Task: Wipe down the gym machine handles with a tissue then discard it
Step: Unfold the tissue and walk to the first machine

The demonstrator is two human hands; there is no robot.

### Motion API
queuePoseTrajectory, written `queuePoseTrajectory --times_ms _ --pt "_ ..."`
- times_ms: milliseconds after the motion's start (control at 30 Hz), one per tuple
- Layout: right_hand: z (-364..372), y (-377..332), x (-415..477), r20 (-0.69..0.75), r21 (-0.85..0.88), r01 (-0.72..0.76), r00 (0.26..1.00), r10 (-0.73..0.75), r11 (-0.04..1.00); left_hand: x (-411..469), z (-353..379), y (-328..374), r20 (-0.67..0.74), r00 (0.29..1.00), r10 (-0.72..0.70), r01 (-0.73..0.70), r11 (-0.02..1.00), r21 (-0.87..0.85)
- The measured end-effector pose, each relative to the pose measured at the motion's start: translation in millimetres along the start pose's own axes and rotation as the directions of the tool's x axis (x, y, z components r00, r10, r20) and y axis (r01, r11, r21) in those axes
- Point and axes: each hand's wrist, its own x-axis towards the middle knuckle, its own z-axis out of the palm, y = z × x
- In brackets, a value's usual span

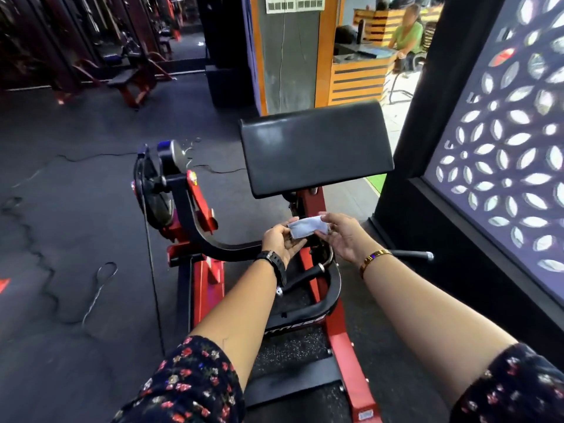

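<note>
A white folded tissue [306, 227] is held between both hands above the red and black curl machine [308, 209]. My left hand [280, 241], with a black watch on the wrist, pinches its left end. My right hand [343, 236], with a gold bangle, grips its right end. Below the hands lies a black handle [308, 274] with a chrome end, partly hidden by my left wrist. A second handle bar [412, 254] sticks out to the right. The black arm pad [314, 148] rises just beyond the tissue.
A weight plate [152, 190] hangs on the machine's left arm. A cable and a wire loop [103, 276] lie on the dark floor at left. A patterned black screen [503, 148] stands close on the right. A person sits at a desk far behind.
</note>
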Motion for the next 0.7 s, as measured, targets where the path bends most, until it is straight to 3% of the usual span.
queuePoseTrajectory --times_ms 200,367,700 --pt "-33 16 55 0.079 -0.185 -0.023 0.996 0.038 0.983 46 12 -30 -0.055 0.998 -0.033 0.032 0.999 -0.015" --pt "-50 64 88 0.1 -0.474 -0.096 0.982 0.162 0.875 79 -13 -57 -0.09 0.994 -0.061 0.068 0.995 0.072" --pt "-50 151 140 -0.043 -0.588 -0.261 0.955 0.293 0.766 146 -73 -101 -0.213 0.97 -0.113 0.143 0.981 0.132"
